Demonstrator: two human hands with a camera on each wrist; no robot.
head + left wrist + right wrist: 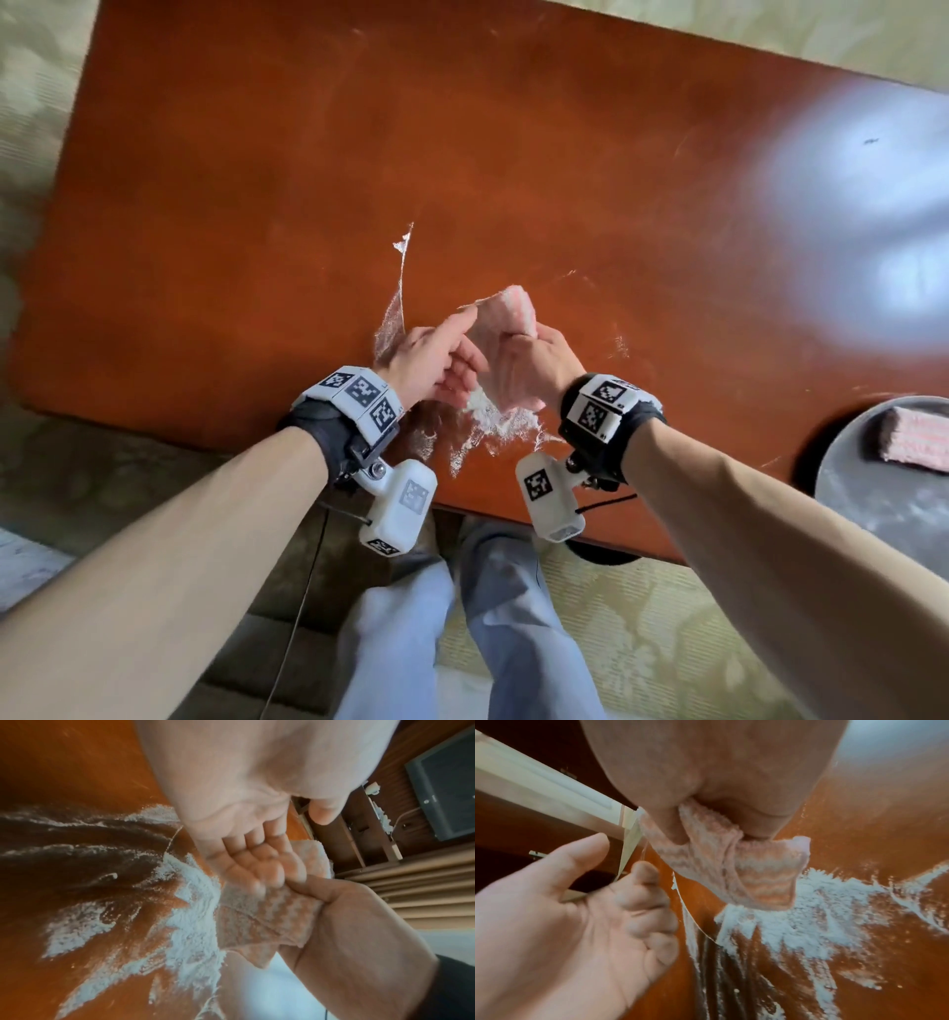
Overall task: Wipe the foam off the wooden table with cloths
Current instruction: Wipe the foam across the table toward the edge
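A reddish wooden table (308, 180) carries white foam (493, 421) smeared near its front edge, with a thin streak (399, 288) running away from me. My right hand (529, 365) grips a folded pink striped cloth (506, 313) just above the foam; thumb and fingers pinch it (757, 874). My left hand (447, 349) hovers close beside the cloth with loosely curled fingers and holds nothing (577, 912). In the left wrist view its fingertips (257, 874) sit right at the cloth (244, 919), above the foam patch (190, 902).
A second folded pink cloth (919, 437) lies on a round grey stool top (883, 503) at the table's right front corner. Window glare marks the table's right side. My legs are below the front edge, on a patterned floor.
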